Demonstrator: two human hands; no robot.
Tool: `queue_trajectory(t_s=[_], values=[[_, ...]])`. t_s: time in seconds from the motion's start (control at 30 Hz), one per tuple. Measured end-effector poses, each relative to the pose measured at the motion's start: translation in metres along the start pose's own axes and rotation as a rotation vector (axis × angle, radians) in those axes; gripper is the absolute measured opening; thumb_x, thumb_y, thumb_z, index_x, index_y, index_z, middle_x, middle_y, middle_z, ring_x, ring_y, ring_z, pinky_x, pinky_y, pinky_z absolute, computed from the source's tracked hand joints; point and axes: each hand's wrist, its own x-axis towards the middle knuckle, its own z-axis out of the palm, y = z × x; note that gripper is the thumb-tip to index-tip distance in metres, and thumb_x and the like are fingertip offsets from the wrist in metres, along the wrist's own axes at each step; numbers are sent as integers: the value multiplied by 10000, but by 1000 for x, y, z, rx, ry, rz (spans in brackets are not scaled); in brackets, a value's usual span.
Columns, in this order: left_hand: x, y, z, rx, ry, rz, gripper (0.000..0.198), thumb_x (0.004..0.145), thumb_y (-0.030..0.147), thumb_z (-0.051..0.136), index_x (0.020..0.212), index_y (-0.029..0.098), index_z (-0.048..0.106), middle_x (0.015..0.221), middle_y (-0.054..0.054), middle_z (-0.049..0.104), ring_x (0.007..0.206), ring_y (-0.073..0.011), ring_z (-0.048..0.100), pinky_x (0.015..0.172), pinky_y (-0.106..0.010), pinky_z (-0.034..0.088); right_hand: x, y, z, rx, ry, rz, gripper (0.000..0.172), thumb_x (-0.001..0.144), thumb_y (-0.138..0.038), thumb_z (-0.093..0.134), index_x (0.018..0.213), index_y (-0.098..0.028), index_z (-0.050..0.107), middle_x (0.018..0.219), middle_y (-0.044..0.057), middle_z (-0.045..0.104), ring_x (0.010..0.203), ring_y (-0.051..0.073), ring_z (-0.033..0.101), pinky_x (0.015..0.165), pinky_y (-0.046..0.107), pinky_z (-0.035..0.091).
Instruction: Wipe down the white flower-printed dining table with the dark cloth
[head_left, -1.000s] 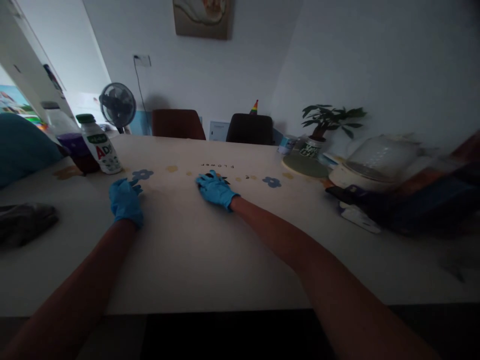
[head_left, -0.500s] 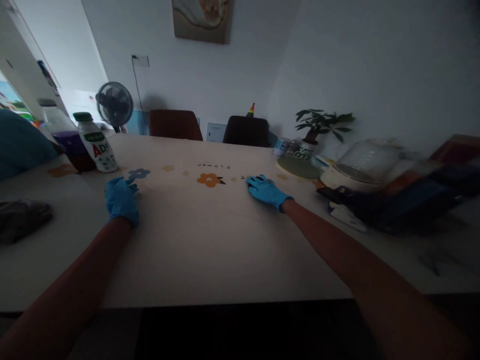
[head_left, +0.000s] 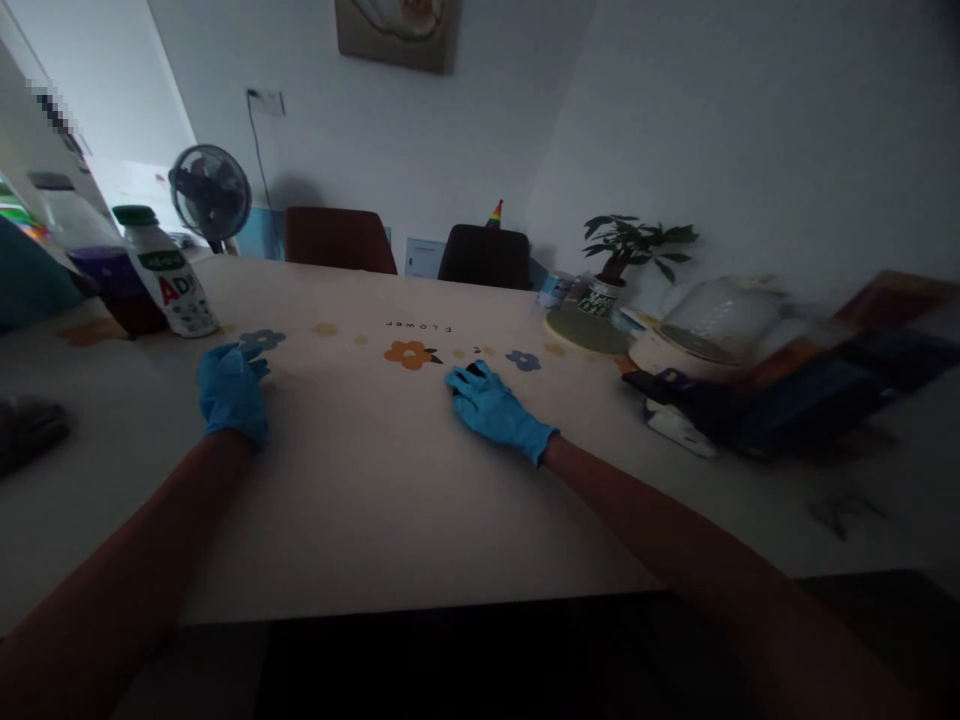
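My left hand (head_left: 232,393), in a blue glove, rests on the pale table (head_left: 352,500) near a printed blue flower. Its fingers are partly bent with the tips apart, and I see nothing in them. Over a small dark object (head_left: 474,369) lies my right hand (head_left: 495,408), also gloved in blue. The fingers curve over this object and cover most of it, so its kind is hidden. Just left of the right hand is a printed orange flower (head_left: 409,354).
At the left stand a white bottle with a green cap (head_left: 166,275) and a bottle of purple liquid (head_left: 109,260). A dark cloth-like bundle (head_left: 30,430) lies at the left edge. A potted plant (head_left: 604,290), a clear-lidded pot (head_left: 690,335) and blurred dark items (head_left: 780,400) line the right.
My right hand has slid left and nearer to me over the table, with the dark object under it. My left hand stays about where it was. The view has shifted slightly.
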Motion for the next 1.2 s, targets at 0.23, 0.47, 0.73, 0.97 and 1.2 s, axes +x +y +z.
queue_trajectory(t_s=[0.23,0.47,0.73,0.97,1.2], values=[[-5,3,-1,-15,14,-6,205,1001,23,492,1042,173,627,977,-31,737,770,-138,665,892,-289,624,34,-113,4,119,-66,-114,552,1176,-417,572,1699,-328,727,1835,47,602,1761,453,421,1453,699,355],[-3,4,-1,1,22,-5,253,1029,-21,434,1011,170,598,984,-26,721,755,-124,654,940,-298,625,77,-196,7,12,-113,-218,523,1182,-498,570,1668,-385,724,1840,-74,588,1743,390,463,1416,631,434],[6,-3,-5,23,27,3,261,1016,-4,430,1081,174,609,1023,-23,733,776,-119,680,974,-300,649,61,-184,5,36,-101,-275,496,1187,-413,592,1660,-475,725,1838,-147,569,1745,317,476,1433,546,446],[7,-7,-5,-23,2,11,233,994,0,468,1045,169,620,975,-41,740,733,-121,649,756,-218,578,-20,-100,-8,179,-75,-238,571,1175,-325,580,1729,-372,709,1846,-17,576,1806,350,401,1488,631,377],[10,-15,-8,13,0,62,258,964,-15,451,1069,180,582,963,-35,714,747,-138,661,738,-241,566,-82,-3,-16,233,80,-33,604,1149,-260,464,1680,-297,750,1791,58,639,1749,329,502,1446,685,420]])
